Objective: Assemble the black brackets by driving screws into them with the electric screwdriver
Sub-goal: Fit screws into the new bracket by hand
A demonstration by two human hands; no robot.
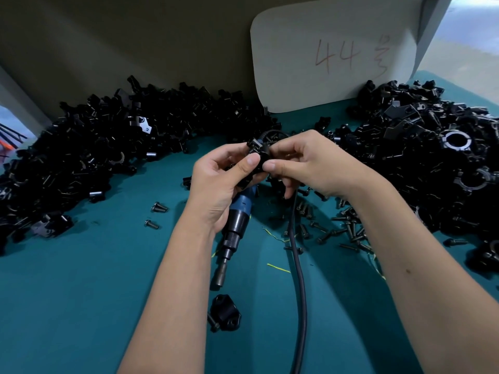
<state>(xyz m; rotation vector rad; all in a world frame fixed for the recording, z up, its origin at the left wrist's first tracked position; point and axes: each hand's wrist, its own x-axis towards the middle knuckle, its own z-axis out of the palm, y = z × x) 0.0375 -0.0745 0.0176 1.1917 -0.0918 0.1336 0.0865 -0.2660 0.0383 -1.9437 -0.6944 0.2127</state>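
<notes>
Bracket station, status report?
Both hands, left and right, pinch one black bracket. Electric screwdriver lies idle underneath. Nothing blocking.

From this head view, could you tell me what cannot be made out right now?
- Bracket: fingers of the left hand and right hand cover it; screw seating unclear.
- Electric screwdriver: upper body hidden under left hand.
- Cable: cut off by bottom edge.
- Black piles: parts too dark to separate.
</notes>
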